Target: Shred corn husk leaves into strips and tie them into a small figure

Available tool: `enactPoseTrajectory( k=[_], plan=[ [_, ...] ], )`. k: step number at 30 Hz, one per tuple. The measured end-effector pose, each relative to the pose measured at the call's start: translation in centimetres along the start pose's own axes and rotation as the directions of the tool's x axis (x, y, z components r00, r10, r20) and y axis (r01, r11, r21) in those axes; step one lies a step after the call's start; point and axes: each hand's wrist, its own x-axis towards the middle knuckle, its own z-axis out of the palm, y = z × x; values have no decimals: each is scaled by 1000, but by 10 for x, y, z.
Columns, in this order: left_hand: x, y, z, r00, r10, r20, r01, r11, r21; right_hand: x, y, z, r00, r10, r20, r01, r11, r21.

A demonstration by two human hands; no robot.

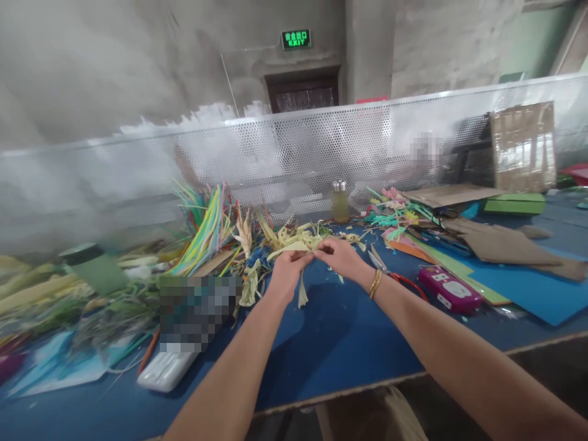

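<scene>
Both hands meet over the middle of the blue table, fingertips pinched close together. My left hand point(288, 273) is closed on a pale yellow-green corn husk point(296, 247), whose strip sticks out above the fingers. My right hand point(339, 254), with a gold bracelet on its wrist, pinches at the same husk from the right. A narrow husk end point(302, 295) hangs below the fingers. Just behind lies a heap of dry husk pieces point(303, 233). Scissors with red handles point(407, 283) rest right of my right wrist, partly hidden by it.
On the left are a bundle of coloured pipe cleaners point(206, 229), a green cup point(94, 269) and a white case point(169, 367). A purple box-like object point(450, 289), blue sheets point(542, 288) and cardboard point(505, 242) lie right. A perforated metal screen point(303, 147) and a jar point(340, 202) stand behind.
</scene>
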Motion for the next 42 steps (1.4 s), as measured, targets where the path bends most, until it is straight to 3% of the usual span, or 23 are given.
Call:
enactPoseTrajectory(
  k=[6,10,13,20,23,25,28,30,34,38,42],
  plan=[
    [0,2,2,998,-30,-53,30,999,13,1,3,-2,1000,-7,-20,7,1000,7],
    [-2,5,5,989,-50,-141,45,998,-39,0,0,1,999,16,-33,-12,993,121],
    [-4,2,9,975,-43,-218,16,992,-122,-2,-4,7,996,42,-83,-29,987,161],
    [-4,-8,17,942,5,-335,-87,970,-229,-10,-14,26,968,55,-244,-38,997,71],
    [-4,-7,18,941,-12,-339,-100,945,-312,-10,-16,34,960,145,-238,-90,970,226],
    [-5,-5,18,941,-31,-337,-94,933,-347,-8,-17,38,954,241,-180,-155,907,392],
    [-5,-2,18,940,-4,-341,-101,952,-289,-7,-19,39,944,313,-107,-207,812,546],
    [-5,1,17,942,64,-330,-133,973,-190,-8,-20,37,943,313,-111,-197,798,570],
    [-5,7,13,940,156,-303,-177,983,-43,-7,-17,28,945,251,-209,-123,867,483],
    [-6,8,12,958,98,-268,-100,995,6,-3,-12,17,960,138,-243,-63,954,293],
    [-5,4,12,973,70,-220,-68,998,16,-1,-11,9,975,74,-210,-30,979,203]
  ],
)
